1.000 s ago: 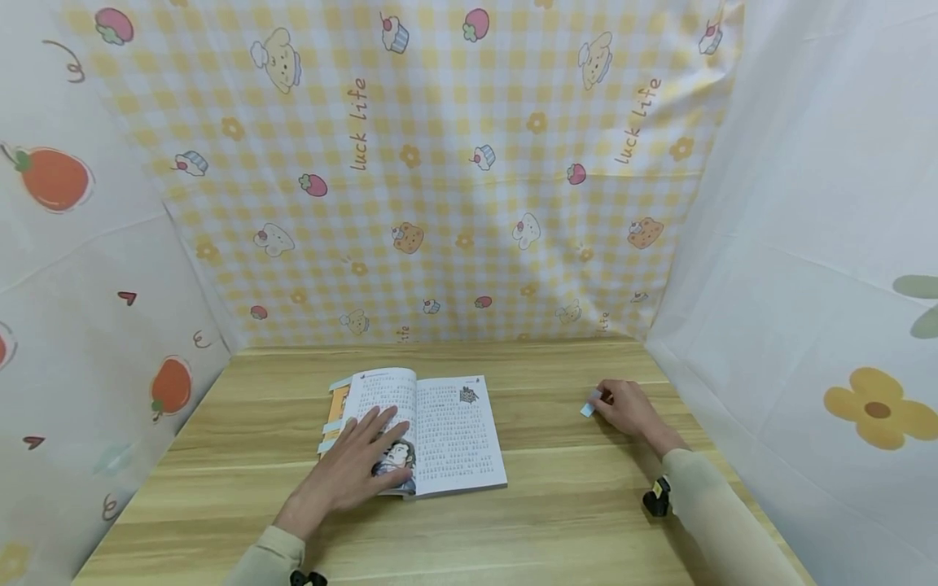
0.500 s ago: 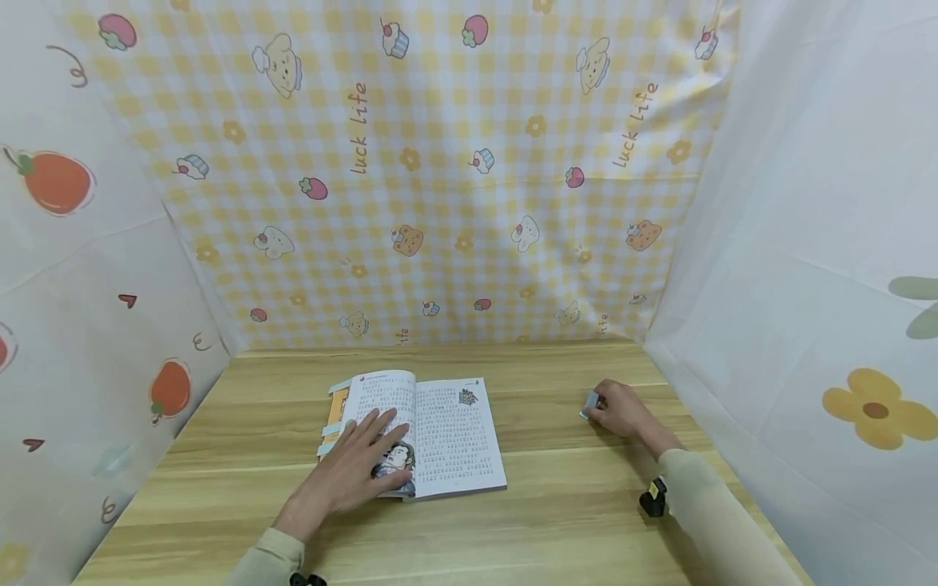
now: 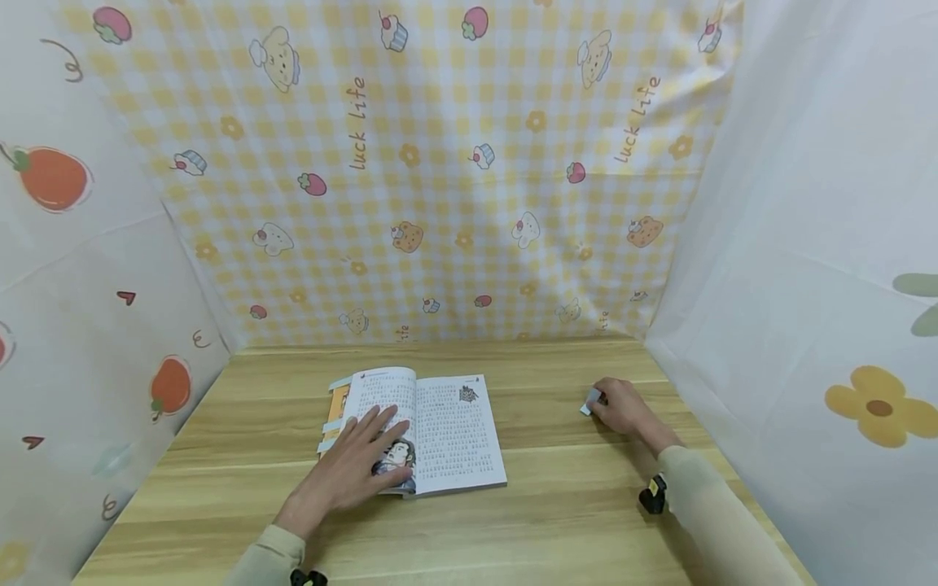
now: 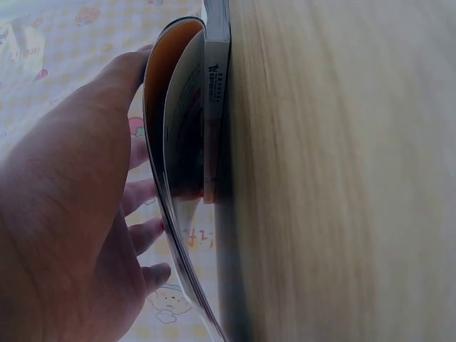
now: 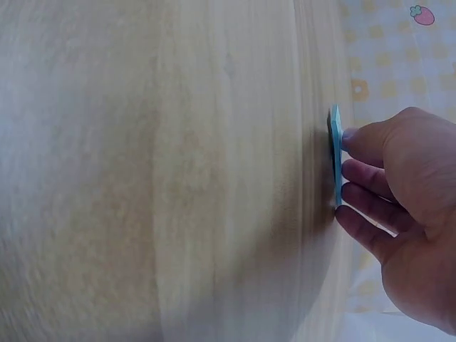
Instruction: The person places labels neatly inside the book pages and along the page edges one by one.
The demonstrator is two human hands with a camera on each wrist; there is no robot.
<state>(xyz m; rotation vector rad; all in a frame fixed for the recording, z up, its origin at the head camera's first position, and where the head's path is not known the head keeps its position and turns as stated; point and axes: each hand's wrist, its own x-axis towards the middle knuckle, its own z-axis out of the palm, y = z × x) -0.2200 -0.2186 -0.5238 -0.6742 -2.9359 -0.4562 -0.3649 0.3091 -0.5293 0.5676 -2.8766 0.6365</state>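
Note:
An open book (image 3: 458, 443) lies on the table, printed pages facing up. Across its left page my left hand (image 3: 359, 460) rests with fingers spread and straight, partly covering a drawn figure. The left wrist view shows that hand (image 4: 78, 178) along the outside of the bowed pages, and the book's spine (image 4: 214, 107). To the right, my right hand (image 3: 623, 407) has its fingers bent at a small light blue sticky note pad (image 3: 590, 400). In the right wrist view, thumb and fingertips meet the face of this pad (image 5: 336, 157), close over the tabletop.
Light blue tabs (image 3: 332, 426) stick out from the book's left edge, beside an orange cover strip (image 3: 338, 404). Wood-grain table (image 3: 542, 521) extends between the hands. A checked cloth (image 3: 454, 195) hangs behind, with white cloth walls (image 3: 791, 244) at the sides.
My right hand's fingers shift slightly on the sticky note pad, whose visible part tilts and changes shape between frames. My left hand and the book stay where they were.

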